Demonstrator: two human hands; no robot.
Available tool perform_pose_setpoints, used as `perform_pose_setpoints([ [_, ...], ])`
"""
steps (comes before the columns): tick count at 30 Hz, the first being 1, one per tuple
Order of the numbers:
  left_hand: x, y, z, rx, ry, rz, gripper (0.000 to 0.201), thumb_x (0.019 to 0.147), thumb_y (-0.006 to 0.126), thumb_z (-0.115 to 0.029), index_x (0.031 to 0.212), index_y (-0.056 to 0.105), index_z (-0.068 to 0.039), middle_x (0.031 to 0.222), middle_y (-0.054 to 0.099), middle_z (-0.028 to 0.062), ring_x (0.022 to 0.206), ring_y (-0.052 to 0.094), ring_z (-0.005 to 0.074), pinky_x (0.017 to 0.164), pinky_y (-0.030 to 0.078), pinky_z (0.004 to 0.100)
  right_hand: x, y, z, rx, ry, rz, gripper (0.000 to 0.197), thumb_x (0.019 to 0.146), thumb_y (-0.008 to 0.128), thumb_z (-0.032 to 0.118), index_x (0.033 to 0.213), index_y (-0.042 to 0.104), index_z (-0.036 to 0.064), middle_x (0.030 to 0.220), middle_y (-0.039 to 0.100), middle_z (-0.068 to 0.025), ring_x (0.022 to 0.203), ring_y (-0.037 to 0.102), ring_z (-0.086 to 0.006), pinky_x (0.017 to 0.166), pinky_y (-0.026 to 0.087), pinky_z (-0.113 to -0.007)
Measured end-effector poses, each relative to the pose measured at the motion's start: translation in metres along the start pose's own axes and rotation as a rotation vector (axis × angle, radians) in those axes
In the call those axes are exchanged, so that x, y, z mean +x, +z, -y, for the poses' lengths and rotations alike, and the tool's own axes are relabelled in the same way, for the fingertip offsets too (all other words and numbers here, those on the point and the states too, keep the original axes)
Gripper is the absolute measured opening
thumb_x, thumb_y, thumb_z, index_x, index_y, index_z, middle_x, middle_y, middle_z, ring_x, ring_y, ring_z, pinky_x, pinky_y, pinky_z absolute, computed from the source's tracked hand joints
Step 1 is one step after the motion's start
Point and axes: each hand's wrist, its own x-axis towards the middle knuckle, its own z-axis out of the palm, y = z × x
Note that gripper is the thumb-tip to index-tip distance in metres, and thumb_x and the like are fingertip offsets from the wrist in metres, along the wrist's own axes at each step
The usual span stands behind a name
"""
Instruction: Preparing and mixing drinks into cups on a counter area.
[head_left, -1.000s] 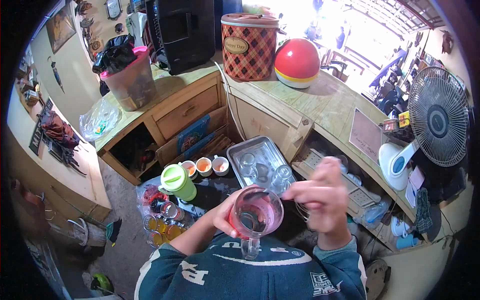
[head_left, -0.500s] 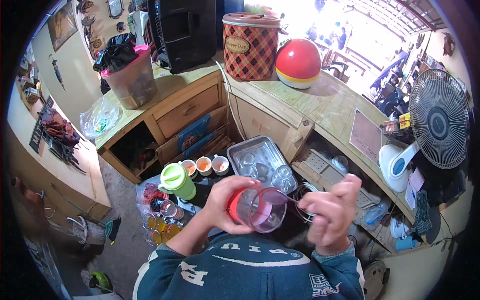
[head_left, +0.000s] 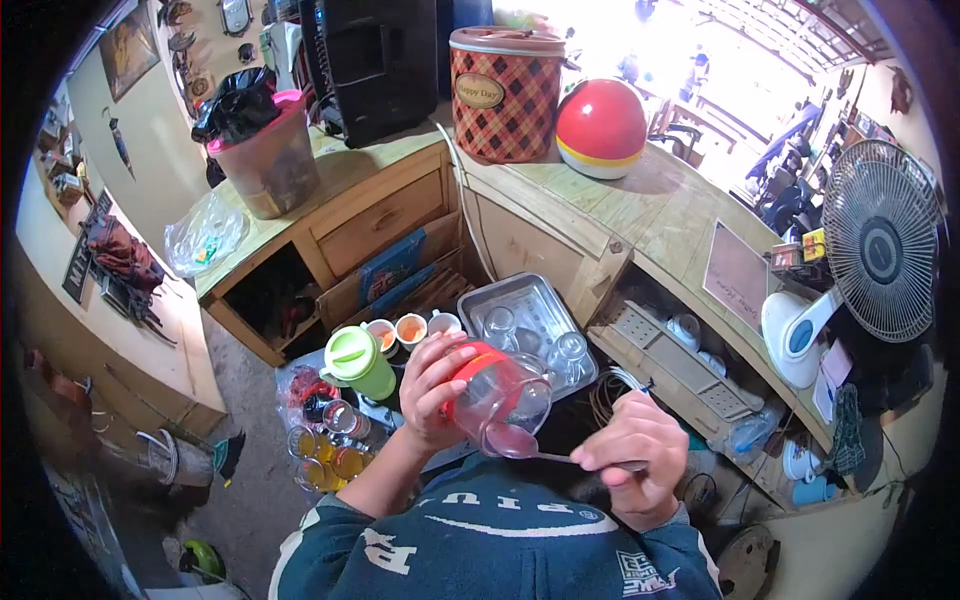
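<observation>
- The wooden worktop (head_left: 675, 205) bends round a corner; its bulky goods stand back from the inner edges, which probably guards them against knocks.
- The black speaker (head_left: 378, 70) stands on the left section, near the bend, perhaps because its weight suits a broad, firm base.
- The fan (head_left: 880, 245) is set at the right end of the worktop, its round cage upright, likely to leave the middle of that section free.
- The plaid container (head_left: 505, 110) stands upright by the far corner, lid on top, presumably to keep its contents covered.
- The metal tray (head_left: 525, 279) lies below the worktop, in the bend; its raised rim would stop the glasses (head_left: 571, 352) in it from sliding off. They sit nearer its left and right edges than its far edge.
- The green pitcher (head_left: 358, 365) stands upright left of the tray, lid on, seemingly within easy reach.
- The clear vessel with a red band (head_left: 490, 388) is in the air, over the tray's near left side as seen here. The fingers of the left hand (head_left: 430, 395) are wrapped around its banded end, tilting its mouth towards the right, apparently to give the spoon access.
- White cups (head_left: 411, 329) form a row beyond the pitcher, upright, which would keep their orange contents in.
- The spoon (head_left: 568, 458) is pinched by its handle in the fingers of the right hand (head_left: 640, 450), a light hold that should allow fine turning. Its bowl is at the vessel's mouth; how far inside, I cannot tell.
</observation>
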Motion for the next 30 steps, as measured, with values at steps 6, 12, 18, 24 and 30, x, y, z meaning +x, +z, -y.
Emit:
perform_pose_setpoints([
  [6,-0.010,-0.010,0.004,0.214,-0.037,0.090,0.057,0.068,0.075,-0.013,0.119,0.049,-0.015,0.123,0.060,0.0133,0.112,0.058,0.0375,0.094,0.043,0.0538,-0.026,0.039,-0.034,0.523,0.632,-0.274,0.029,0.098,0.053,0.022,0.092,0.070,-0.0018,0.082,0.072,-0.0104,0.052,0.045,-0.0026,0.046,0.033,-0.019],
  [12,-0.021,-0.020,0.001,0.299,-0.171,0.168,0.063,0.062,0.076,-0.009,0.120,0.051,-0.016,0.124,0.059,0.0118,0.114,0.056,0.0344,0.095,0.042,0.0521,-0.029,0.081,-0.054,0.805,0.857,-0.115,0.038,0.100,0.049,0.031,0.086,0.062,-0.0018,0.078,0.069,-0.0168,0.047,0.036,-0.0030,0.045,0.029,-0.018],
  [18,-0.036,-0.043,0.013,0.248,-0.283,0.258,0.080,0.049,0.084,-0.015,0.122,0.052,-0.013,0.126,0.058,0.0105,0.115,0.055,0.0335,0.095,0.042,0.0502,-0.024,0.087,-0.082,0.576,0.718,-0.221,0.040,0.097,0.055,0.034,0.084,0.070,-0.0013,0.080,0.070,-0.0129,0.056,0.057,-0.0095,0.054,0.042,-0.021],
  [24,-0.050,-0.074,0.025,-0.218,-0.659,0.259,0.087,0.047,0.091,-0.020,0.124,0.051,-0.010,0.124,0.059,0.0138,0.110,0.059,0.0328,0.093,0.047,0.0432,0.019,0.089,-0.080,0.322,0.339,0.071,0.046,0.089,0.060,0.047,0.071,0.064,0.0054,0.077,0.068,-0.0067,0.068,0.066,-0.0220,0.063,0.050,-0.031],
  [30,-0.052,-0.105,0.034,-0.406,-0.818,0.254,0.088,0.052,0.093,-0.029,0.124,0.049,-0.003,0.120,0.060,0.0133,0.107,0.062,0.0235,0.094,0.048,0.0360,0.066,0.111,-0.067,-0.192,0.098,0.279,0.009,0.078,0.068,0.015,0.082,0.062,0.0097,0.088,0.066,-0.0012,0.080,0.056,-0.0225,0.079,0.041,-0.038],
])
